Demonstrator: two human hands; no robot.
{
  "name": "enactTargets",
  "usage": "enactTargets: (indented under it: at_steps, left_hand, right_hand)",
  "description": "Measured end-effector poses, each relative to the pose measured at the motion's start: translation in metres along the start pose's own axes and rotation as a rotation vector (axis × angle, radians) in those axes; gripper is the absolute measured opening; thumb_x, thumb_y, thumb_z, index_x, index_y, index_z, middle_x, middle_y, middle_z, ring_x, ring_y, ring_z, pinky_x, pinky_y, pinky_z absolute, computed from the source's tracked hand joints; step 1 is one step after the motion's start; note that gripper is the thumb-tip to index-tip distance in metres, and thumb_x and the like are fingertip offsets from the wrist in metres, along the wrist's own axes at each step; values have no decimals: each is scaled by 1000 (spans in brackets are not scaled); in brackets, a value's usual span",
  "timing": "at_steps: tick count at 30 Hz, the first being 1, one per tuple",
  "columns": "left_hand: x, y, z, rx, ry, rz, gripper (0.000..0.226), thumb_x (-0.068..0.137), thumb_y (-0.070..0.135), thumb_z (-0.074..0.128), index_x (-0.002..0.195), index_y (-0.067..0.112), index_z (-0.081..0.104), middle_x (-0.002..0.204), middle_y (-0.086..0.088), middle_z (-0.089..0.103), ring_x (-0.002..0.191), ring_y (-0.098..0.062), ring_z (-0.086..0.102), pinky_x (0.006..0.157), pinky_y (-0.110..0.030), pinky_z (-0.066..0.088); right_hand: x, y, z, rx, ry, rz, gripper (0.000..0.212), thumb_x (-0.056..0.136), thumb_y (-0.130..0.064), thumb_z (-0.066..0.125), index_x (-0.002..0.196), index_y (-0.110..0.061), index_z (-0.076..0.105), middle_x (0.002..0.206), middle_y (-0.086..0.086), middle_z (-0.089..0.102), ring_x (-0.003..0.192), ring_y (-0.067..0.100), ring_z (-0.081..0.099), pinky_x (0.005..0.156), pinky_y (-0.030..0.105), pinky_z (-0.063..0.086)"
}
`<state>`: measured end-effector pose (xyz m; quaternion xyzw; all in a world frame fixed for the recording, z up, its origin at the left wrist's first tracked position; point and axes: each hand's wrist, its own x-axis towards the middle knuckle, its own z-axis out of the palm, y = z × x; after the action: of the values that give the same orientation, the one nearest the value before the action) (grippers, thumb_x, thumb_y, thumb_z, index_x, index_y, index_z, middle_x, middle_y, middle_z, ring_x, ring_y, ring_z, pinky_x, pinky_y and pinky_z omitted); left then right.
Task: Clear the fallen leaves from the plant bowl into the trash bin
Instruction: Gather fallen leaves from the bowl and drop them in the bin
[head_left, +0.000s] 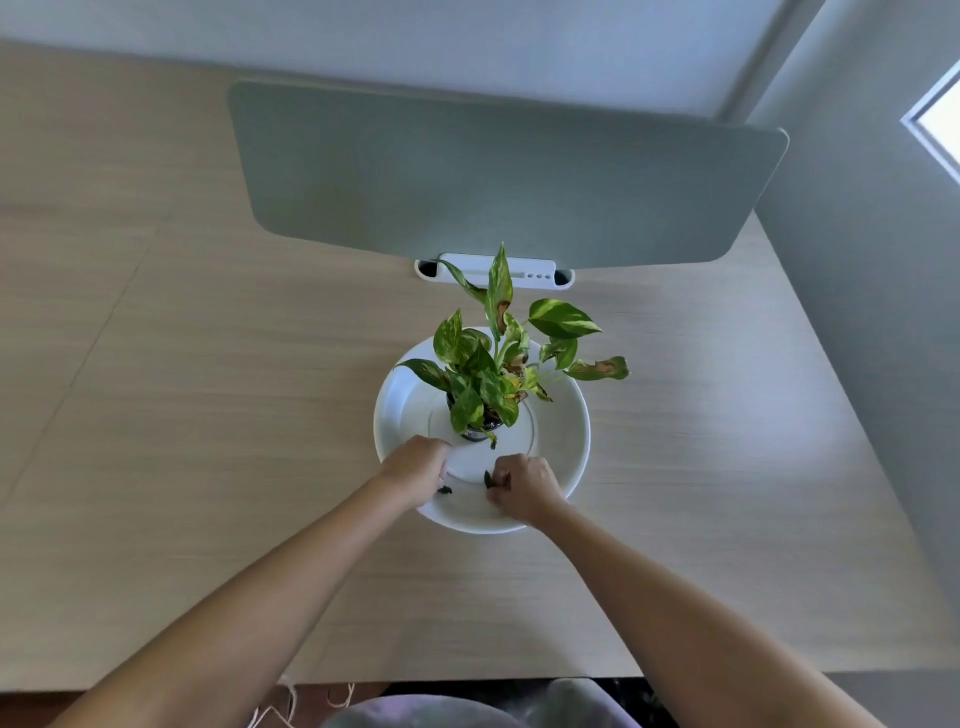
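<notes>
Both my hands in the shallow round white plant bowl (566, 431), frame centre.
Left grip (415, 470) pinches a dark fallen leaf (444, 489); right grip (524, 491) pinches another dark leaf (488, 478).

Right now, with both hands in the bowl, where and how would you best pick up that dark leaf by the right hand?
Pinch the leaf at its free upper tip, coming from above on the near side. It lies thin and nearly flat on the bowl, so fingertips work better than a scoop. The right hand already touches its lower end; the left hand is at another scrap, and the plant blocks the far side.
</notes>
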<state>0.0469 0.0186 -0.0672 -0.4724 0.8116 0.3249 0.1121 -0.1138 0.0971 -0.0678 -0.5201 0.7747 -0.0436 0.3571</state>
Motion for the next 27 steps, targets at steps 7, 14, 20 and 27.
enactTargets:
  at_steps: [7,14,20,27]
  left_hand:
    - [-2,10,14,75,-10,1,15,75,3,66,90,5,66,91,-8,68,73,-21,54,60,-26,39]
    - [0,6,8,178,-41,49,31,82,-3,55,59,15,44,65,0,52,63,-20,46,51,-25,31]
    - [7,-12,-33,-336,-34,7,13,92,21,55,90,8,58,76,0,55,73,-17,53,65,-24,40]
    - [-1,6,-35,-947,-215,-99,15,92,16,58,79,9,59,70,-4,48,63,-15,45,67,-25,47]
  right_hand:
    - [0,0,-11,140,83,43,14,75,-16,68,69,-17,57,74,1,59,79,22,53,70,24,35]
    - [-6,3,-17,198,107,37,14,77,-16,71,71,-17,58,78,2,59,79,20,51,71,24,37]
    - [-7,7,-27,331,184,120,32,75,-19,72,56,-26,48,68,-1,54,71,20,48,60,25,37]
    - [-28,20,-36,530,275,157,11,76,-18,71,73,-11,63,67,-1,57,65,15,51,55,21,41]
